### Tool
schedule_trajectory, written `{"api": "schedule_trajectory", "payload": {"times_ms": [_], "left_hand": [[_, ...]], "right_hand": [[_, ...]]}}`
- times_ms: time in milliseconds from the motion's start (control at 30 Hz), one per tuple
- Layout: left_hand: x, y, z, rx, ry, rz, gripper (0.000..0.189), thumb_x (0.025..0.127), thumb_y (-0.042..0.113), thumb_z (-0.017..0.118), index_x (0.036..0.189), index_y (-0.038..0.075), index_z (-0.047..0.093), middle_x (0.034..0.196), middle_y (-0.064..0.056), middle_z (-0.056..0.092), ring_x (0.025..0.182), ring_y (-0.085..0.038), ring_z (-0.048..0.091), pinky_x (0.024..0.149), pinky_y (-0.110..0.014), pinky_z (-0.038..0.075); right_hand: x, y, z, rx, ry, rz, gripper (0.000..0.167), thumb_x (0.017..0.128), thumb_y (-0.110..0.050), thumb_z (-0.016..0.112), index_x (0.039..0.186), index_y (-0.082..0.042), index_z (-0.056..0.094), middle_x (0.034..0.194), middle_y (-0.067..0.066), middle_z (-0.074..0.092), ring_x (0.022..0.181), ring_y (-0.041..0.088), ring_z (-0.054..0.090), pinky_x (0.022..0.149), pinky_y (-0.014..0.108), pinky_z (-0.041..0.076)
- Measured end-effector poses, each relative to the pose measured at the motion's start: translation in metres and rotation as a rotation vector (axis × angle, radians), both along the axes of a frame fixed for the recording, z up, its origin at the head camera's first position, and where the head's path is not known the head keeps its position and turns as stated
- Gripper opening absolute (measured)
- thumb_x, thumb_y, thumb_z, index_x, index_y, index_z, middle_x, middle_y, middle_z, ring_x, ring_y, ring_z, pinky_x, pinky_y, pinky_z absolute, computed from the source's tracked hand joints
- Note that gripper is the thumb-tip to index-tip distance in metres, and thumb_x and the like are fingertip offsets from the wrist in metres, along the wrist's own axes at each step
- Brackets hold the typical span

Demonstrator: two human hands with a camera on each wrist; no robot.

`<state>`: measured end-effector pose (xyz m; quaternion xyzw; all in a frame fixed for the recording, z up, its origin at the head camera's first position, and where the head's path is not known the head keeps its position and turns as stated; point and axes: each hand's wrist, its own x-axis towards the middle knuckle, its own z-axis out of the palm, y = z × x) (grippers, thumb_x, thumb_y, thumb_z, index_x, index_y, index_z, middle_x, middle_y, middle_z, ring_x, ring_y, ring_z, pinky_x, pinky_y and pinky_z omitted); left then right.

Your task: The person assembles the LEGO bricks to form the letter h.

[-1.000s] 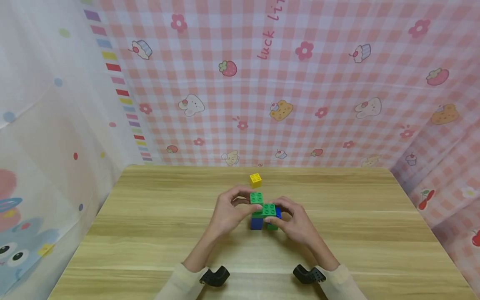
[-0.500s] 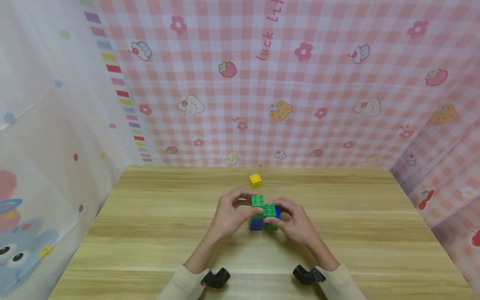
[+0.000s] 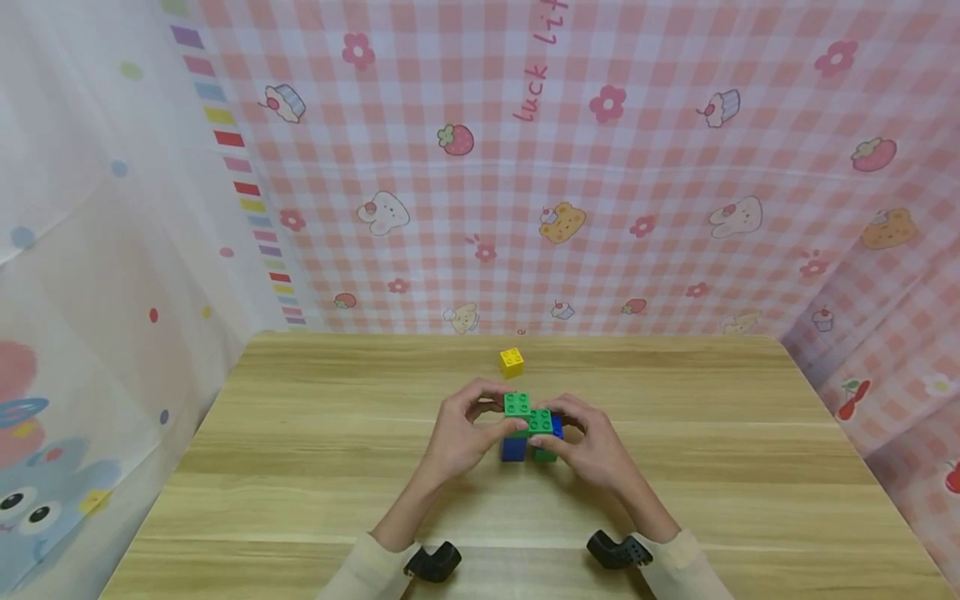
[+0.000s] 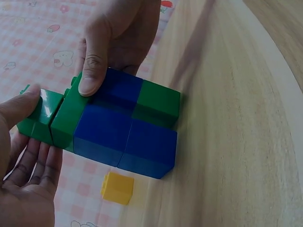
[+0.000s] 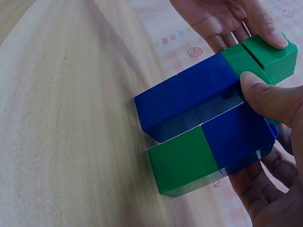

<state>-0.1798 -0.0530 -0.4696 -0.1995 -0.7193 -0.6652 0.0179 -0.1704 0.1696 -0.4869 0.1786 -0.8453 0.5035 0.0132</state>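
My left hand [image 3: 459,433] pinches a square green toy brick [image 3: 517,404] between thumb and fingers. That brick stands over the left end of a longer green brick [image 3: 540,421], a thin dark line between them in both wrist views. The long brick bridges two columns. The left column is two blue bricks [image 4: 104,132]; the right one is a blue brick [image 5: 244,132] on a green brick [image 5: 182,161]. My right hand [image 3: 592,446] grips the upper right of the stack, its thumb on the front near the long brick, its fingers behind.
A yellow brick [image 3: 512,362] sits alone on the wooden table [image 3: 315,433], behind the stack. A pink checked cloth [image 3: 480,183] hangs at the table's back edge. Black devices [image 3: 433,562] are strapped at both wrists.
My left hand has lowered the square green brick slightly and shifted it a little right, closer over the long green brick. The right hand and the columns have stayed nearly still.
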Motion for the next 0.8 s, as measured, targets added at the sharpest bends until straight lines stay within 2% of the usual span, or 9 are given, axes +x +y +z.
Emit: {"api": "schedule_trajectory", "payload": {"times_ms": [300,567,800], "left_hand": [[-0.0005,0.0,-0.0031,0.004,0.06,0.001,0.033,0.083,0.008,0.085,0.113,0.009,0.071,0.111,-0.01,0.07,0.104,-0.017,0.065,0.098,-0.034,0.059],[0.0001,-0.0004,-0.0038,0.007,0.084,-0.01,0.033,0.083,0.007,0.085,0.113,0.01,0.071,0.11,-0.01,0.069,0.103,-0.018,0.064,0.099,-0.041,0.059],[-0.0001,-0.0004,-0.0055,-0.017,0.094,-0.01,0.033,0.084,0.009,0.085,0.113,0.012,0.071,0.111,-0.008,0.07,0.104,-0.021,0.064,0.099,-0.04,0.059]], "right_hand": [[-0.001,0.0006,-0.0001,0.002,-0.004,-0.001,0.031,0.089,-0.026,0.08,0.119,-0.024,0.071,0.113,-0.005,0.07,0.107,0.014,0.066,0.102,0.048,0.057],[-0.0014,0.0006,-0.0004,-0.002,-0.007,0.002,0.032,0.089,-0.025,0.081,0.12,-0.023,0.071,0.114,-0.004,0.07,0.107,0.015,0.066,0.102,0.046,0.057],[-0.0003,0.0008,0.0004,-0.001,-0.009,0.005,0.032,0.09,-0.026,0.08,0.12,-0.024,0.071,0.114,-0.005,0.07,0.108,0.014,0.066,0.102,0.044,0.057]]}}
